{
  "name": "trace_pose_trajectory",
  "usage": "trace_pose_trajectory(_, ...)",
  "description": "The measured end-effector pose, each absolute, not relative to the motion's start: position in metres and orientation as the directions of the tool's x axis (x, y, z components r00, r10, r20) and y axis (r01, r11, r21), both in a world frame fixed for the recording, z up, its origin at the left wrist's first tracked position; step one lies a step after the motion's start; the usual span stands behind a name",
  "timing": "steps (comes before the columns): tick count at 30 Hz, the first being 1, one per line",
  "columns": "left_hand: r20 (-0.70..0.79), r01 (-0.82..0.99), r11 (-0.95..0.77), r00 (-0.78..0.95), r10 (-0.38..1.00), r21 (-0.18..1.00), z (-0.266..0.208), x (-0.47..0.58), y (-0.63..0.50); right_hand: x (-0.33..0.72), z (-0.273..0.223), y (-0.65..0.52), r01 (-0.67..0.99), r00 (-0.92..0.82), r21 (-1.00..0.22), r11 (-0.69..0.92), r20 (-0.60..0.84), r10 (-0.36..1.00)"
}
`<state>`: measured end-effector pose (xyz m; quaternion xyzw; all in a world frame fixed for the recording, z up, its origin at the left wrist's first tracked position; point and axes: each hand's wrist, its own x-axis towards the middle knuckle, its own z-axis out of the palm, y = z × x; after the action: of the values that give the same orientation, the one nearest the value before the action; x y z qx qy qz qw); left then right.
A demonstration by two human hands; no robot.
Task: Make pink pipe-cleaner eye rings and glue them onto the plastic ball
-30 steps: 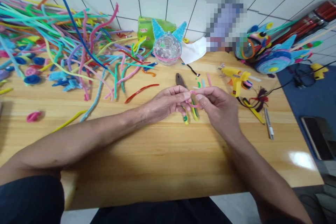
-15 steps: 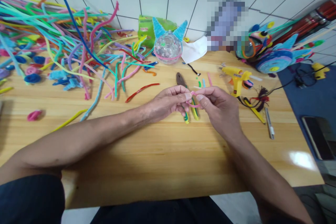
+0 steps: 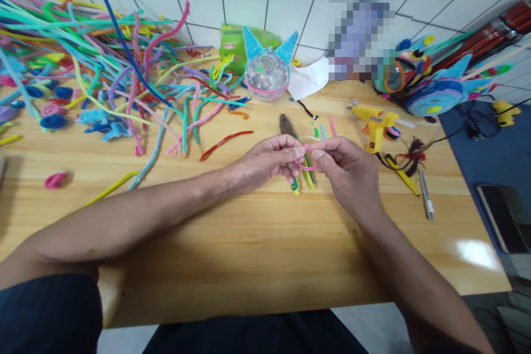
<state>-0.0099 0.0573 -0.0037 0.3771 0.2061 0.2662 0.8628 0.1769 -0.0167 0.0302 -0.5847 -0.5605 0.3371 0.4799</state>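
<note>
Loop of thin pink stem (image 3: 308, 168) is held between both hands, mid-scene, over the pliers (image 3: 287, 124); left hand (image 3: 271, 163) pinches its left side, thumb pressed to index, other fingers curled beneath; right hand (image 3: 350, 171) pinches its right side between thumb and index, remaining fingers folded in, partly hidden; fingertips of the two hands are close together at the loop's far side; exact join there too small to read.

Pliers lie on the wooden table (image 3: 249, 271), dark head far, yellow-green handles near, partly covered by left hand; short cut pieces (image 3: 332, 125) just far of right hand, pink, light blue and green; red stem (image 3: 226, 144) left of the pliers, lying flat.

Far left: big heap of coloured fuzzy stems (image 3: 112, 38); small pink coil (image 3: 56, 180) on its own, nearer; far centre: clear ball (image 3: 267, 78) with blue ears, green packet (image 3: 232, 50) behind it, white paper (image 3: 309, 82) to its right; right side: yellow glue gun (image 3: 375, 128), yellow cutter (image 3: 402, 175) nearer, silver cutter (image 3: 426, 196) right of that; far right: blue disc-shaped craft piece (image 3: 433, 98) beside red flask (image 3: 483, 34).
</note>
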Motion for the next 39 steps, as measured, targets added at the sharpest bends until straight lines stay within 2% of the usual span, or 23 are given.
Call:
trace_pose_trajectory(16, -0.114, -0.317, 0.504, 0.75, 0.652, 0.804, -0.011, -0.007, 0.055, 0.177, 0.027, -0.018, 0.331, 0.145, -0.937, 0.112, 0.167, 0.975)
trace_pose_trajectory(25, -0.051, -0.297, 0.381, 0.728, 0.684, 0.876, -0.016, -0.007, 0.057, 0.178, 0.028, -0.019, 0.364, 0.136, -0.922, 0.133, 0.194, 0.972)
trace_pose_trajectory(39, 0.043, -0.305, 0.258, 0.717, 0.695, 0.916, -0.016, -0.008, 0.058, 0.179, 0.025, -0.018, 0.379, 0.142, -0.923, 0.075, 0.138, 0.98)
